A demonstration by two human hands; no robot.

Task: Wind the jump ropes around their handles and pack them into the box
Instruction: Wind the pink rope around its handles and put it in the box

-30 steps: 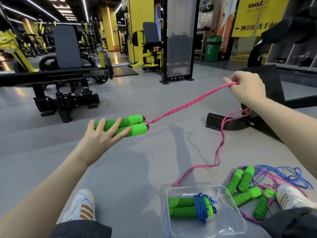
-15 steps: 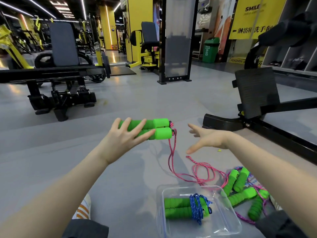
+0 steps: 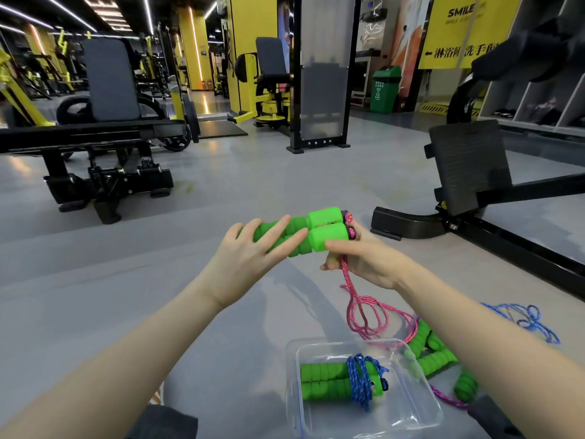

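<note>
Nearest on the grey floor (image 3: 253, 185): one clear plastic box (image 3: 406, 418), open-topped. It holds one finished set (image 3: 323, 380), two green foam handles side by side with blue rope wound round their right end.

Just beside the box's right wall are several loose green handles (image 3: 435, 359), tangled with pink-purple cord and partly hidden by the right forearm.

Farther right on the floor lies a loose blue rope (image 3: 525, 318), in loops.

Beyond the box, a pair of green handles (image 3: 323, 229) is held side by side in the air.
- **Left hand (image 3: 250, 264):** fingers laid across the pair, grasping it from the left.
- **Right hand (image 3: 367, 261):** fingers pinching the pink rope (image 3: 350, 307) just below the pair's right end, with one fingertip against the lower handle.
- **Pink rope:** hangs from that pinch and trails in loops to the floor behind the box.

Far off stand a black weight bench (image 3: 88, 134) on the left, a black footplate machine (image 3: 468, 163) on the right, and a green bin (image 3: 384, 90) at the back.
</note>
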